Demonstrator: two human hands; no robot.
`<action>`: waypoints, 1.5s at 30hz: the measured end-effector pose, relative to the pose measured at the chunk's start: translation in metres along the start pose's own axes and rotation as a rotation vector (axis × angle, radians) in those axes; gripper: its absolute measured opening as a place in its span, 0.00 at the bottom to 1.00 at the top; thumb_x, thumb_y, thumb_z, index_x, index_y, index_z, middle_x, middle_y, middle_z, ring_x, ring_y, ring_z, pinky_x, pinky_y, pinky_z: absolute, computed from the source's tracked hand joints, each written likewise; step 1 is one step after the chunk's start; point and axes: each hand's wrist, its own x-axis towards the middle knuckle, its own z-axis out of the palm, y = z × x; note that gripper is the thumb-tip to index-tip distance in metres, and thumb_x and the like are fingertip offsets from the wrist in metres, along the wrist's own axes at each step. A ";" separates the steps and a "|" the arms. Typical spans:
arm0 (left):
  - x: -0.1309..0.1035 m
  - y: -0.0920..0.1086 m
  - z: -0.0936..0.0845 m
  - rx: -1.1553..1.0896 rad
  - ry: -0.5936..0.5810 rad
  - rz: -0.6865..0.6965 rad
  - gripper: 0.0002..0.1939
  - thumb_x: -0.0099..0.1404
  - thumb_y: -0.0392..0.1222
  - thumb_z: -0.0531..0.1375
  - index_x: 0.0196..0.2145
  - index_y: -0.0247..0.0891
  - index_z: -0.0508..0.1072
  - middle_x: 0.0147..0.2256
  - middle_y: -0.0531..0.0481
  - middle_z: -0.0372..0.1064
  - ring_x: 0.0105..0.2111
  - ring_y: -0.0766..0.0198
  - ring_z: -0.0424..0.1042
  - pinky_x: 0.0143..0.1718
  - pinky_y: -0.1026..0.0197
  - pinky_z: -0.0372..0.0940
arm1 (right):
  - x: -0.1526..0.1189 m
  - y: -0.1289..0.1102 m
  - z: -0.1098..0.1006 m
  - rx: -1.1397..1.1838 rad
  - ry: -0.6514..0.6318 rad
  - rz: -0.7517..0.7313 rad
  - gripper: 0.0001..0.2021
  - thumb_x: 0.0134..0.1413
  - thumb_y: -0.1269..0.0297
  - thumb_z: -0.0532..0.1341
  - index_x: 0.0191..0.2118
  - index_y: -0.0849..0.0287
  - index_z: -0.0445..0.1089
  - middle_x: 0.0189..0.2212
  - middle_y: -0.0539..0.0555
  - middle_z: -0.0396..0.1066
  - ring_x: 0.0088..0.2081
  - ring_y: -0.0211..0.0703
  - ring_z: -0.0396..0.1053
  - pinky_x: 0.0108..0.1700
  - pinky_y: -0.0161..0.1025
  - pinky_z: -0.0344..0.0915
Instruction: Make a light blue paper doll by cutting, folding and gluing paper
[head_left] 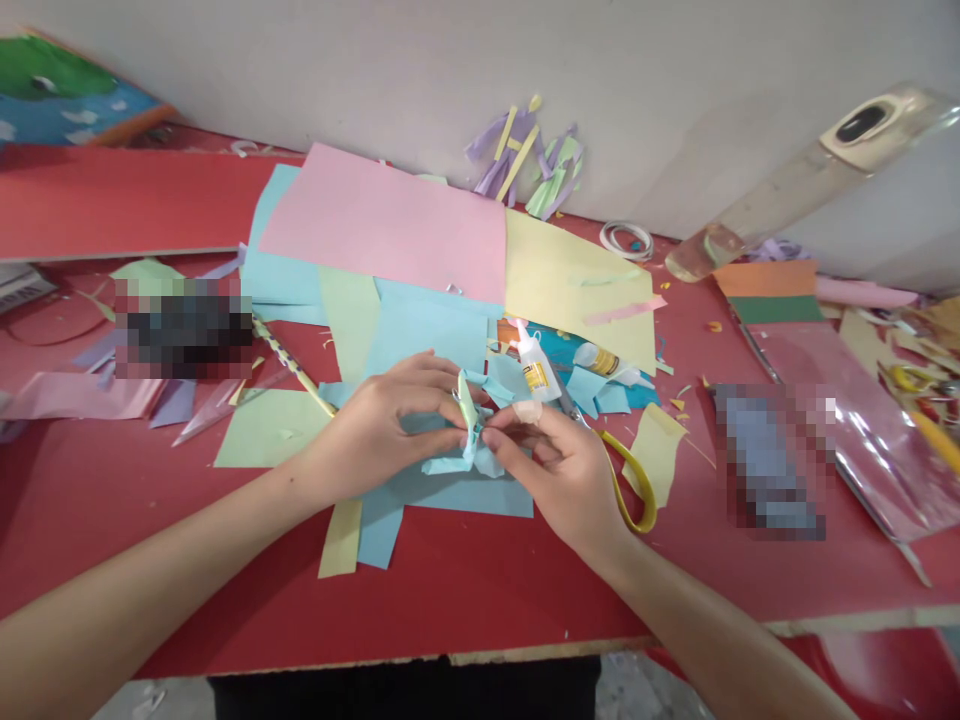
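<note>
Between my hands is a small folded paper figure (pixel 469 440) in light blue with a pale green strip. My left hand (pixel 390 420) pinches it from the left, thumb and fingers closed on it. From the other side my right hand (pixel 559 470) grips it between thumb and forefinger. Light blue paper sheets (pixel 457 495) lie on the table under both hands. Just beyond my right fingers is a white glue bottle (pixel 536 370) with a yellow label. Scissors with a yellow handle (pixel 637 490) lie partly hidden behind my right hand.
Pink (pixel 397 225) and yellow sheets (pixel 577 290) lie toward the wall. Two paper figures (pixel 517 160) lean there. A clear water bottle (pixel 787 200) stands at the right. A second glue bottle (pixel 607 362), a patterned pencil (pixel 292 365) and paper scraps litter the red table (pixel 247 580).
</note>
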 end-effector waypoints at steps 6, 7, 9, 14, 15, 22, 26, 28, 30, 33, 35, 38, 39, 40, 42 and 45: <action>0.000 0.001 0.000 -0.013 0.010 -0.006 0.05 0.64 0.38 0.64 0.29 0.41 0.75 0.37 0.52 0.77 0.46 0.60 0.73 0.61 0.49 0.60 | -0.001 0.003 0.000 0.047 -0.010 0.006 0.03 0.56 0.63 0.65 0.34 0.54 0.72 0.28 0.49 0.74 0.31 0.40 0.75 0.32 0.34 0.74; 0.001 0.001 0.000 -0.014 0.014 -0.014 0.04 0.64 0.38 0.64 0.30 0.42 0.76 0.37 0.52 0.77 0.44 0.60 0.74 0.61 0.49 0.59 | -0.001 0.004 0.000 0.060 -0.009 0.007 0.03 0.55 0.64 0.65 0.35 0.54 0.72 0.30 0.50 0.74 0.31 0.40 0.75 0.33 0.35 0.75; 0.001 0.001 -0.002 -0.012 0.018 -0.014 0.03 0.65 0.39 0.63 0.32 0.41 0.77 0.36 0.52 0.77 0.42 0.61 0.75 0.63 0.48 0.56 | 0.000 0.005 0.000 0.087 -0.008 0.010 0.03 0.55 0.64 0.66 0.36 0.54 0.72 0.32 0.50 0.75 0.33 0.40 0.75 0.34 0.35 0.76; 0.001 0.001 -0.006 0.031 -0.043 -0.010 0.04 0.64 0.40 0.64 0.31 0.42 0.78 0.43 0.49 0.77 0.52 0.55 0.71 0.62 0.46 0.57 | 0.002 0.003 -0.002 0.123 -0.029 0.042 0.03 0.54 0.65 0.67 0.36 0.54 0.74 0.31 0.49 0.76 0.34 0.40 0.76 0.34 0.33 0.76; 0.001 0.000 -0.006 0.037 -0.059 -0.023 0.03 0.63 0.40 0.64 0.31 0.42 0.79 0.46 0.49 0.76 0.55 0.53 0.69 0.61 0.46 0.59 | 0.002 0.003 -0.002 0.118 -0.032 0.040 0.03 0.54 0.65 0.67 0.36 0.54 0.74 0.31 0.49 0.76 0.35 0.40 0.76 0.35 0.33 0.76; 0.000 -0.002 -0.005 -0.004 -0.076 -0.055 0.04 0.62 0.40 0.65 0.29 0.43 0.79 0.48 0.49 0.76 0.60 0.52 0.64 0.57 0.49 0.64 | 0.000 0.001 0.000 0.082 -0.021 0.022 0.03 0.53 0.66 0.68 0.35 0.53 0.76 0.30 0.47 0.78 0.34 0.37 0.77 0.36 0.29 0.76; 0.001 -0.001 -0.007 -0.054 -0.105 -0.044 0.04 0.63 0.39 0.64 0.31 0.43 0.79 0.50 0.50 0.75 0.61 0.54 0.62 0.56 0.51 0.66 | 0.001 0.001 -0.001 0.072 -0.018 0.013 0.03 0.53 0.66 0.68 0.36 0.51 0.77 0.31 0.46 0.78 0.35 0.37 0.77 0.35 0.28 0.76; 0.002 -0.001 -0.008 -0.025 -0.142 -0.028 0.04 0.64 0.39 0.63 0.33 0.44 0.80 0.50 0.51 0.75 0.62 0.55 0.60 0.63 0.47 0.58 | 0.001 0.001 -0.002 0.066 -0.020 0.014 0.03 0.53 0.66 0.68 0.35 0.51 0.77 0.31 0.46 0.78 0.35 0.36 0.78 0.36 0.28 0.76; 0.002 -0.002 -0.008 0.013 -0.174 -0.009 0.05 0.65 0.39 0.63 0.35 0.44 0.80 0.51 0.51 0.75 0.63 0.55 0.59 0.67 0.43 0.48 | 0.002 0.001 -0.002 0.060 -0.023 0.017 0.03 0.53 0.66 0.68 0.35 0.51 0.77 0.31 0.45 0.79 0.35 0.36 0.78 0.37 0.28 0.76; 0.002 -0.003 -0.008 0.025 -0.190 0.008 0.05 0.65 0.40 0.62 0.35 0.44 0.80 0.51 0.50 0.75 0.63 0.54 0.59 0.68 0.40 0.46 | 0.002 0.001 -0.001 0.056 -0.020 0.008 0.03 0.53 0.66 0.68 0.35 0.51 0.77 0.31 0.45 0.79 0.34 0.35 0.78 0.37 0.28 0.76; 0.002 -0.003 -0.008 0.018 -0.198 0.017 0.06 0.66 0.38 0.62 0.36 0.45 0.80 0.51 0.51 0.75 0.62 0.55 0.61 0.68 0.40 0.47 | 0.002 0.001 -0.001 0.057 -0.020 0.003 0.03 0.53 0.66 0.68 0.35 0.51 0.77 0.31 0.44 0.79 0.34 0.35 0.78 0.36 0.27 0.76; 0.003 -0.003 -0.009 0.018 -0.209 0.032 0.07 0.66 0.37 0.61 0.37 0.45 0.80 0.51 0.51 0.75 0.62 0.56 0.62 0.68 0.41 0.46 | 0.001 0.000 -0.001 0.056 -0.023 0.000 0.03 0.53 0.66 0.68 0.34 0.52 0.77 0.31 0.45 0.79 0.33 0.35 0.78 0.35 0.27 0.76; 0.003 -0.003 -0.010 0.025 -0.217 0.037 0.07 0.66 0.37 0.61 0.39 0.44 0.80 0.51 0.51 0.74 0.62 0.56 0.62 0.68 0.41 0.45 | 0.001 0.000 -0.002 0.053 -0.023 -0.003 0.03 0.53 0.66 0.68 0.35 0.52 0.77 0.31 0.45 0.79 0.33 0.35 0.78 0.35 0.27 0.76; 0.003 -0.004 -0.010 0.032 -0.228 0.043 0.08 0.66 0.37 0.61 0.40 0.44 0.79 0.52 0.50 0.74 0.62 0.57 0.62 0.69 0.41 0.44 | 0.002 0.000 -0.002 0.050 -0.020 -0.007 0.03 0.53 0.66 0.68 0.35 0.51 0.77 0.31 0.45 0.79 0.34 0.35 0.78 0.35 0.27 0.76; 0.002 -0.005 -0.012 0.046 -0.242 0.058 0.09 0.67 0.37 0.60 0.44 0.43 0.78 0.54 0.49 0.72 0.62 0.57 0.61 0.70 0.42 0.42 | 0.002 0.000 -0.002 0.046 -0.015 -0.012 0.03 0.53 0.67 0.68 0.35 0.51 0.77 0.31 0.45 0.79 0.34 0.36 0.78 0.36 0.28 0.76; 0.000 -0.008 -0.014 0.054 -0.236 0.063 0.09 0.67 0.38 0.61 0.43 0.43 0.79 0.55 0.49 0.72 0.63 0.55 0.60 0.70 0.43 0.42 | 0.002 0.001 -0.002 0.051 -0.013 -0.016 0.03 0.54 0.67 0.68 0.35 0.52 0.77 0.31 0.46 0.79 0.34 0.36 0.77 0.36 0.29 0.76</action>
